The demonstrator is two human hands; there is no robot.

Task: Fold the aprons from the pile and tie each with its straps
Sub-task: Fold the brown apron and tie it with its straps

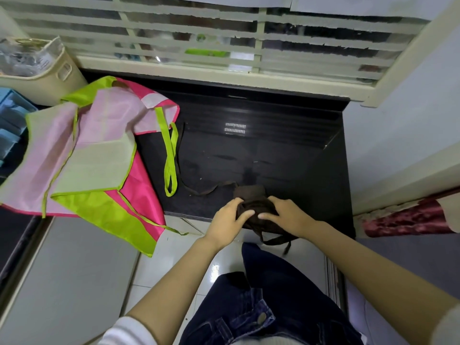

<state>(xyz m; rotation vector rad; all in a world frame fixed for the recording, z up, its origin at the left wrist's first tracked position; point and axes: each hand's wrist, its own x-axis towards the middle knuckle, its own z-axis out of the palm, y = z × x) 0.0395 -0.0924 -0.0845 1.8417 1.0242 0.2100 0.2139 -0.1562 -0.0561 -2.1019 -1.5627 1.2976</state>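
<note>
Fingers (pixel 245 213) of the left hand (pixel 227 216) are curled over the near side of the brown apron (pixel 251 192), with the thumb on its top. The right hand (pixel 286 212) grips the same bundle from the other side, so both hands hold it between them. From the head view, the brown apron is folded into a small thick packet at the near edge of the dark surface (pixel 273 150). One brown strap (pixel 199 190) lies loose on the surface to the left of the packet, and the hanging strap (pixel 276 241) drops over the edge toward the floor. The pile of pink and green aprons (pixel 99 150) is spread at the left, well apart from the hands. Its green loop (pixel 170 170) lies near the brown strap, but I cannot tell if they touch. I think the folding is finished and the tying comes next. If one hand lets go to reach a strap, the packet may spring open. A pull on the hanging strap could also drag the packet off the edge, because it sits so close to it.
</note>
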